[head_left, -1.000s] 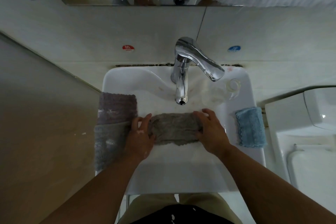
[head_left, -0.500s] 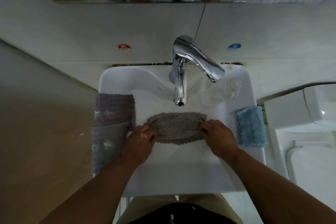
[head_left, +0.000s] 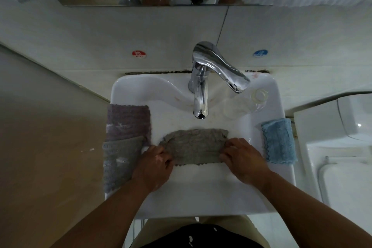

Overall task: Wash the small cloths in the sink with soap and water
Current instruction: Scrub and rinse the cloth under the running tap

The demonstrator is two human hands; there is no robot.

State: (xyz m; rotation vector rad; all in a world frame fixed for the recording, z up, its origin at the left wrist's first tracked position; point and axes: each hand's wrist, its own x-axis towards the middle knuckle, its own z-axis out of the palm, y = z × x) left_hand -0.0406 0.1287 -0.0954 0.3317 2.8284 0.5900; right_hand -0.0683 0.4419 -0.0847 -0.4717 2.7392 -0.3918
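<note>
One white ceramic wall-mounted sink [head_left: 201, 193], viewed from above. One grey-brown textured small cloth [head_left: 193, 147] is laid flat in the basin, just in front of the spout of a chrome single-lever tap [head_left: 199, 98]; no water is seen running. The cloth's left end is gripped by the left hand [head_left: 155, 165], whose fingers are curled over the cloth's edge. Its right end is gripped in the same way by the right hand [head_left: 243, 159], so that the cloth is held stretched between the two. Two further cloths are draped over the sink's left rim: one mauve ribbed cloth [head_left: 128, 121] toward the back and one plain grey cloth [head_left: 118, 163] toward the front, their edges overlapping. One light-blue scalloped-edge cloth [head_left: 278, 141] is laid on the right rim, apart from the right hand. One clear transparent vessel [head_left: 243, 102], its form hard to make out, is placed on the ledge to the right of the tap. One red round hot sticker [head_left: 138, 54] and one blue round cold sticker [head_left: 260, 53] are fixed to the tiled wall behind.
</note>
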